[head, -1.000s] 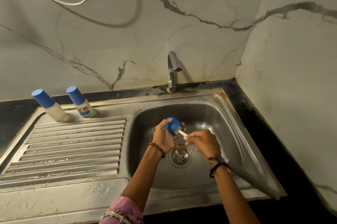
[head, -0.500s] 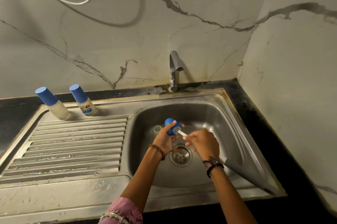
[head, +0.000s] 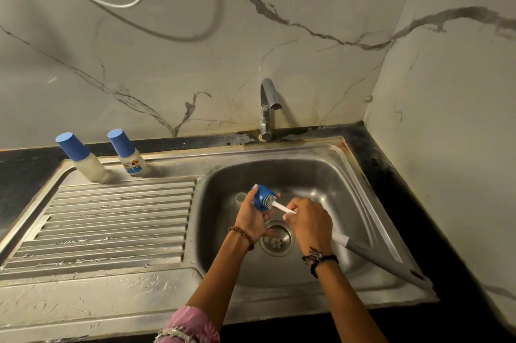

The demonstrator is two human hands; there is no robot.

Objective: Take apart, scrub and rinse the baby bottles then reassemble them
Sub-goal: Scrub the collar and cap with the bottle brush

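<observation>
Steel sink (head: 363, 203) | 2 bottles (head: 131, 157) | left grip (head: 252, 218) holds cap (head: 261, 197) | right grip (head: 308, 221) holds brush (head: 282, 207)

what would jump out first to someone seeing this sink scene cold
The eye lands on the two hands over the sink basin: the left hand grips a blue cap while the right hand holds a bottle brush, its bristle head pushed into the cap's open end. Next come two blue-capped baby bottles standing at the back of the ribbed drainboard, left of the basin.
</observation>
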